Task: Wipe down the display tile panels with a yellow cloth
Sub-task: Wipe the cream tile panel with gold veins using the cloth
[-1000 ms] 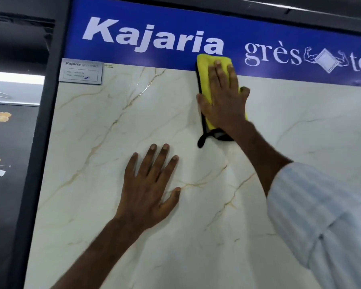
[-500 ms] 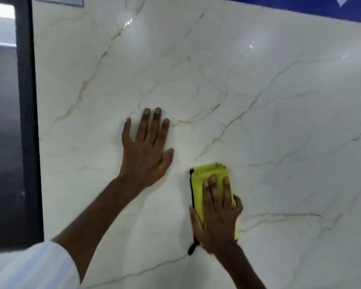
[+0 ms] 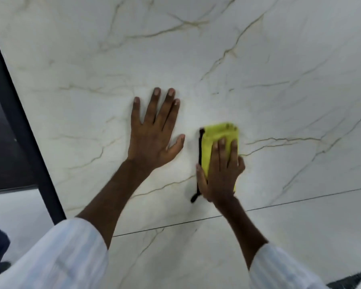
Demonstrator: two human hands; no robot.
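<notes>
Folded yellow microfibre cloth [image 3: 217,133] with black edging flat against glossy white gold-veined marble tile panel [image 3: 258,80], pressed by straight-fingered right hand [image 3: 221,174]; left hand [image 3: 152,140] splayed flat on panel, holding nothing.

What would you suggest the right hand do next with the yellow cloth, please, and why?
Probably slide the yellow cloth down to the seam: the right hand presses it flat on the tile panel above that line, with a bare strip between, and the left hand braces alongside.
</notes>
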